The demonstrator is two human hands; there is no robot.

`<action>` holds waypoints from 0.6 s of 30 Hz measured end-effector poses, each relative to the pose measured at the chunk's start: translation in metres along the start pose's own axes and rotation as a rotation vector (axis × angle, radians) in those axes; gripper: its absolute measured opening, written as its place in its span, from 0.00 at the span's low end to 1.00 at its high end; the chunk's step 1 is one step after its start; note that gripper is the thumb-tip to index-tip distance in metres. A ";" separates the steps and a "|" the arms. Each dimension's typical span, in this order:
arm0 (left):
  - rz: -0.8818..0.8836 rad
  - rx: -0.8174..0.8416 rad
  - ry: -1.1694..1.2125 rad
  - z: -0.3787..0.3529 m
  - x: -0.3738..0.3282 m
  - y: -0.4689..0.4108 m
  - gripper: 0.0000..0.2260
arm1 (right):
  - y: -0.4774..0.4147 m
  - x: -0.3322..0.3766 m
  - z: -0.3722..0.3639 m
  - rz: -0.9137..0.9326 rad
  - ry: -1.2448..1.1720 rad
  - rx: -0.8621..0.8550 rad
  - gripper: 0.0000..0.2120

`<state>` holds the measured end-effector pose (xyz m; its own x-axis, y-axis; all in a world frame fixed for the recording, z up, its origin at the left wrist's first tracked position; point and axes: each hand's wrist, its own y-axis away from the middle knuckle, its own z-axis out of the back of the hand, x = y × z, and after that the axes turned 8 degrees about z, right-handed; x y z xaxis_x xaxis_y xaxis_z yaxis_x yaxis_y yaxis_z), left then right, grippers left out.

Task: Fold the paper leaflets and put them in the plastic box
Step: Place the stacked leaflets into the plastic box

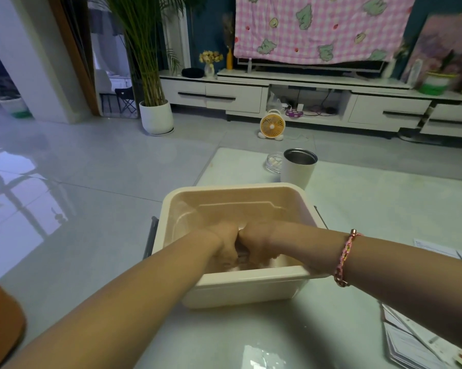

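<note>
A cream plastic box (247, 288) stands on the pale table in front of me. Both my hands reach down inside it, knuckles touching. My left hand (224, 243) and my right hand (257, 242) have their fingers curled downward around a small folded paper leaflet (241, 258) that shows only as a pale grey sliver between them, low near the box's front wall. The fingertips are hidden and blurred. More pale paper (264, 263) lies on the box floor by my right hand. A pink braided bracelet (344, 258) is on my right wrist.
Unfolded leaflets (410, 342) lie stacked at the table's right edge, with another sheet (437, 249) further back. A white steel tumbler (299, 169) and a glass jar (273, 162) stand behind the box. An orange object (0, 323) sits at the lower left.
</note>
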<state>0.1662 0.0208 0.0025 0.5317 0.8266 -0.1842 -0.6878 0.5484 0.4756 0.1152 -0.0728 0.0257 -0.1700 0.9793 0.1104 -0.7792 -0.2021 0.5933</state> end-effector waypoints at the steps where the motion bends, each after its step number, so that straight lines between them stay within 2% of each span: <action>1: 0.015 0.014 -0.025 0.001 -0.002 -0.001 0.07 | -0.002 -0.001 0.000 -0.021 -0.033 0.026 0.10; 4: 0.063 0.142 -0.057 0.006 -0.008 -0.005 0.06 | -0.012 -0.006 0.000 -0.089 -0.163 0.095 0.13; 8: 0.184 0.351 0.065 0.016 -0.011 -0.013 0.03 | -0.021 -0.018 0.010 -0.127 -0.265 0.105 0.12; 12: 0.214 0.492 0.135 0.026 0.001 -0.025 0.07 | -0.033 -0.016 0.010 -0.084 -0.122 0.200 0.11; 15: 0.183 0.492 0.168 0.024 0.009 -0.032 0.08 | -0.036 -0.016 0.004 -0.040 -0.104 0.186 0.04; 18: 0.196 0.446 0.043 0.013 0.001 -0.032 0.07 | -0.033 -0.016 0.001 -0.045 -0.195 0.194 0.14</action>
<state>0.1953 0.0025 -0.0014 0.3861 0.9186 -0.0846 -0.4898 0.2818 0.8250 0.1447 -0.0821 0.0052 -0.0036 0.9754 0.2206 -0.6502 -0.1699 0.7405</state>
